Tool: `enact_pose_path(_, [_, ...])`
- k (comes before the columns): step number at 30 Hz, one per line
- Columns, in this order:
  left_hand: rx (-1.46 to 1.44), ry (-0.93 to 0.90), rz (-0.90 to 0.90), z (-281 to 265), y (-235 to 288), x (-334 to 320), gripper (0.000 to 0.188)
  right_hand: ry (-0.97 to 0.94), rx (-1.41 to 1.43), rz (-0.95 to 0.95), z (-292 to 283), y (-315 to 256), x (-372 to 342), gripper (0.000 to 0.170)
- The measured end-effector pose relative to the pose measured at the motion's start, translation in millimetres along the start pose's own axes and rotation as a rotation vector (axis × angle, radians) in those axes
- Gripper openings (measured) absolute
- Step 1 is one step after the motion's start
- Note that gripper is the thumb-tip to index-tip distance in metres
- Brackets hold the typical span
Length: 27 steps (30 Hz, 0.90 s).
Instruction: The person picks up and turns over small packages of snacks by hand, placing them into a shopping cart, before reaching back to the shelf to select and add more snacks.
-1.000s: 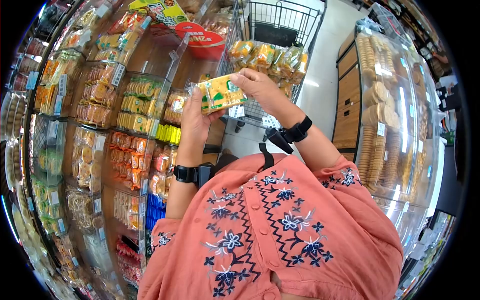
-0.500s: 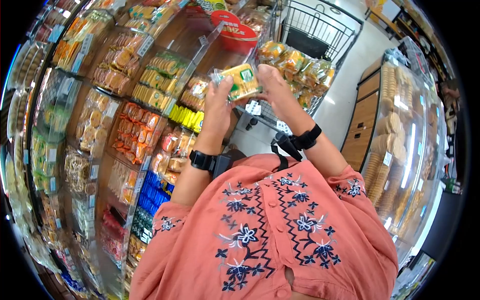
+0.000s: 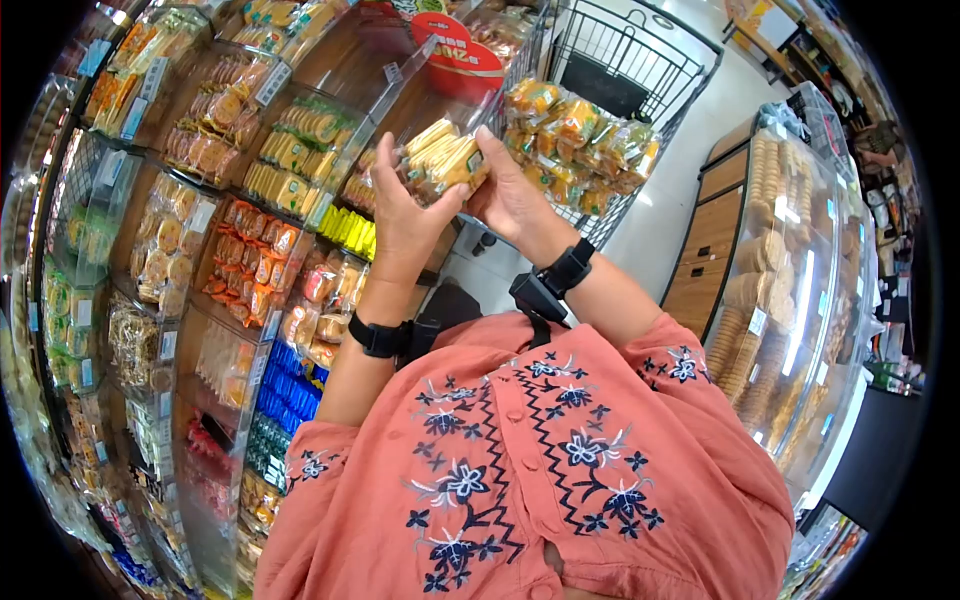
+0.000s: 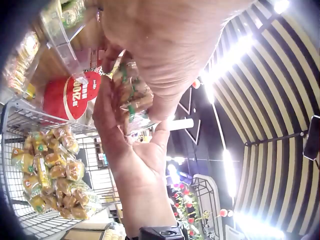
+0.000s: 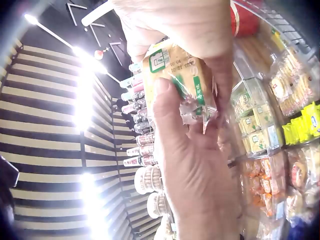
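Shop shelves [image 3: 345,65] stocked with wrapped snacks run along the left of the head view, facing a transparent case [image 3: 790,250] of stacked round biscuits on the right, while a wire cart [image 3: 603,82] farther ahead carries a heap of bagged food [image 3: 580,140]. Near the cart, raised in front of the shelves, a clear-wrapped cracker packet [image 3: 440,160] with green printing sits tilted between two hands. Each grip is narrow and holds it: the left hand [image 3: 405,220] sets a thumb against the packet, and the right hand [image 3: 508,198] clasps its opposite end.
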<state>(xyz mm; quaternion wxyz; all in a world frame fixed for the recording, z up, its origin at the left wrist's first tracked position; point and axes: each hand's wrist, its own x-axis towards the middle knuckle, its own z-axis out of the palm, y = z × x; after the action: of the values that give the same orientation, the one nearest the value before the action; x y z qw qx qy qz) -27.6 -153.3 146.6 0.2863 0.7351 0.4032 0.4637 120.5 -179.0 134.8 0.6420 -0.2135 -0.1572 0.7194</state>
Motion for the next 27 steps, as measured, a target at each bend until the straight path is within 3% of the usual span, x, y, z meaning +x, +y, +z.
enact_pose_path(3, [0.227,-0.114,0.136,-13,-13,10,0.086,0.032,0.028,-0.004,-1,5,12,0.054])
enact_pose_path(6, [0.263,-0.198,0.153,-19,-17,19,0.083,0.065,0.083,-0.018,-6,8,34,0.05])
enact_pose_path(12, [0.317,-0.312,-0.013,-34,-28,52,0.084,0.191,0.001,-0.012,-3,20,76,0.045])
enact_pose_path(21, [0.217,-0.403,-0.092,-65,-91,90,0.081,0.214,0.102,0.13,-7,18,134,0.037])
enact_pose_path(27, [0.049,-0.364,-0.104,-64,-133,97,0.087,0.204,-0.072,0.105,-16,43,167,0.028])
